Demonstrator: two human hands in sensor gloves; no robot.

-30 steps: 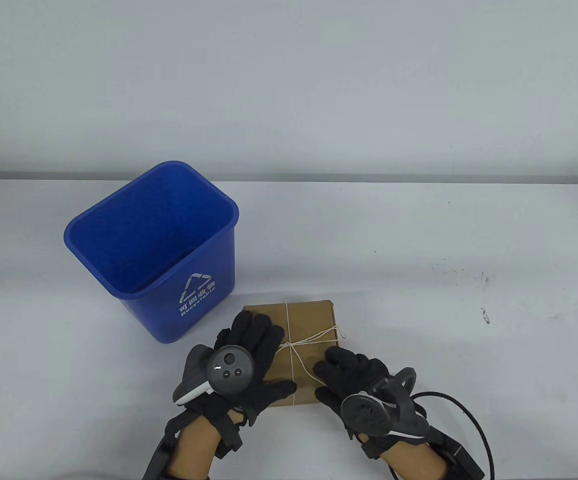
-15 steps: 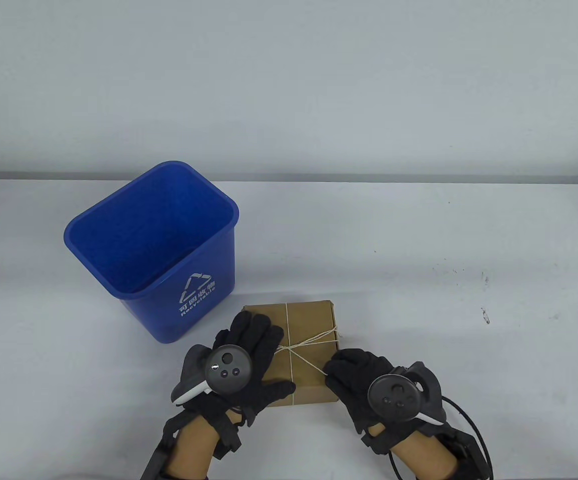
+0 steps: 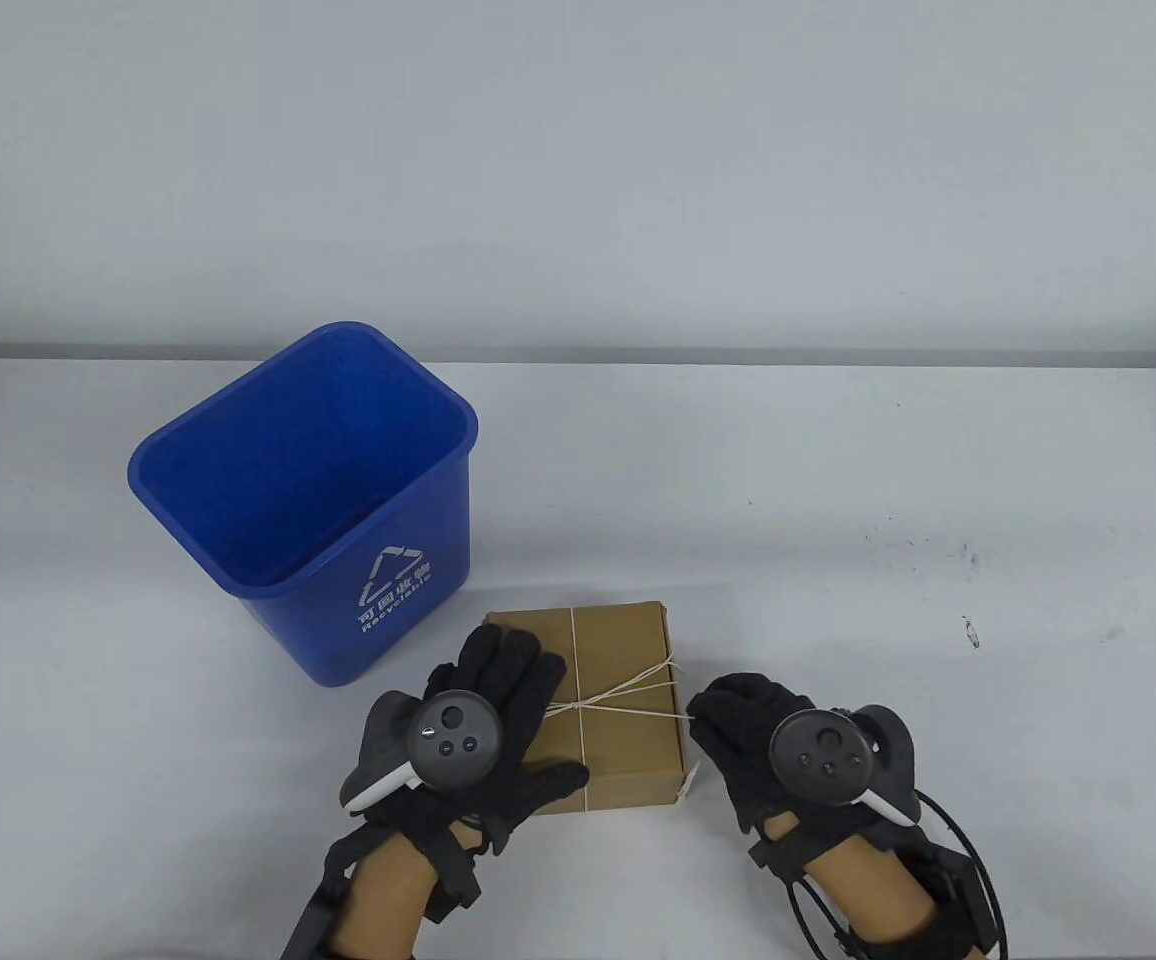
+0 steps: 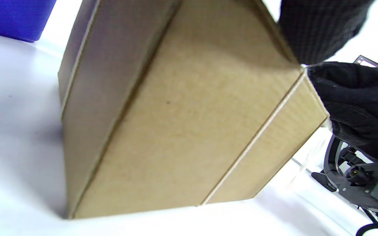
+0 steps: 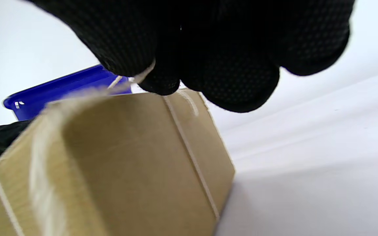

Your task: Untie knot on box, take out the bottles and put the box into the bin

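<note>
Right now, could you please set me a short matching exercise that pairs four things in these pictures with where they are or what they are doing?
Things:
1. blue bin
2. cardboard box
3. left hand
4. right hand

States:
a. pinches the string at the box's right edge
b. stands open-topped at the table's left, behind the box
c. rests flat on the box's top
d. lies closed, string crossed over its top

Pairs: 1-b, 2-d, 3-c, 4-a
</note>
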